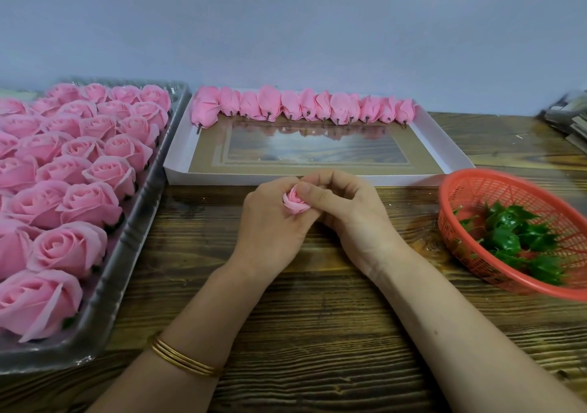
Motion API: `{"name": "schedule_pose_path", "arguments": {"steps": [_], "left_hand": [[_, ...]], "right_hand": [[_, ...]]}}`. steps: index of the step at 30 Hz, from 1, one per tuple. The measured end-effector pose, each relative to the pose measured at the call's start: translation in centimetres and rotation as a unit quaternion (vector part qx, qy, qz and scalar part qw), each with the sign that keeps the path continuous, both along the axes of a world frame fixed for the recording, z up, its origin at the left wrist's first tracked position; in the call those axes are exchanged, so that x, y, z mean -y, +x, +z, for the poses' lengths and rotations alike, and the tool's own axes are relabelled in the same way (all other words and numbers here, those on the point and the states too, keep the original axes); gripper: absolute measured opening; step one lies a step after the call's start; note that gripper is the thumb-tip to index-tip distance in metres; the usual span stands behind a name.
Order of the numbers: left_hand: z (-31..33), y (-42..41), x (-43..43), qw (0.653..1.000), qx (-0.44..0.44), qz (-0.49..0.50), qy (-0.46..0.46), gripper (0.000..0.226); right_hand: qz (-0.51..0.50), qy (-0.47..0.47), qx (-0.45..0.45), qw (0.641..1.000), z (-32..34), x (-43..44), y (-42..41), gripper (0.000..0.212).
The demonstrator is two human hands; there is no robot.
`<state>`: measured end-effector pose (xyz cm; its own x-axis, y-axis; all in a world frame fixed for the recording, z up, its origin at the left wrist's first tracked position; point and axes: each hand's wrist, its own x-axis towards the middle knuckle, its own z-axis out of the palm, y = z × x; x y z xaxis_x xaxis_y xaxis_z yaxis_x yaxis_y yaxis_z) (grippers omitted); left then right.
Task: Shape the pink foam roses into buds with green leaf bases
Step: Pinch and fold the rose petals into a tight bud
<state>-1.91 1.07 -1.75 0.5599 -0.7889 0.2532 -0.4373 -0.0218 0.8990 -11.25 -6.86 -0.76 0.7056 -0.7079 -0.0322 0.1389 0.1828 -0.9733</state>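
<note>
Sitting left of the white box [179, 158], the plastic tray [127, 253] holds open roses [92, 203], partly cut off at the frame edge. Just in front of the box, the left hand [270, 225] cups one pink rose [294, 203] while the right hand [346, 212] pinches its petals inward. Gentle, even squeezing likely suits soft foam. The rose's base is hidden. Right of the box, the red basket [476, 175] holds green leaf bases [508, 241].

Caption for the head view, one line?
Left hand and right hand grip a pink foam rose between a tray of open roses, a box of buds and a basket of leaf bases.
</note>
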Motion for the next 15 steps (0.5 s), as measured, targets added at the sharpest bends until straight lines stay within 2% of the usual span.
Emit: {"name": "schedule_pose_path", "arguments": {"steps": [4, 6, 12, 15], "left_hand": [[-0.03, -0.02, -0.08, 1.000, 0.010, -0.001, -0.019, 0.020], [0.13, -0.10, -0.13, 1.000, 0.012, -0.004, -0.024, 0.025], [0.36, -0.24, -0.27, 0.999, 0.013, -0.028, -0.040, 0.009], [0.38, -0.19, -0.30, 0.999, 0.018, -0.032, -0.035, 0.010]], "right_hand": [[0.006, 0.009, 0.006, 1.000, -0.07, 0.09, 0.00, 0.030], [0.012, 0.011, 0.010, 1.000, -0.08, 0.12, -0.05, 0.032], [0.017, 0.010, 0.010, 1.000, -0.01, 0.05, -0.12, 0.033], [0.022, 0.008, 0.013, 1.000, 0.01, 0.14, -0.19, 0.032]]}}
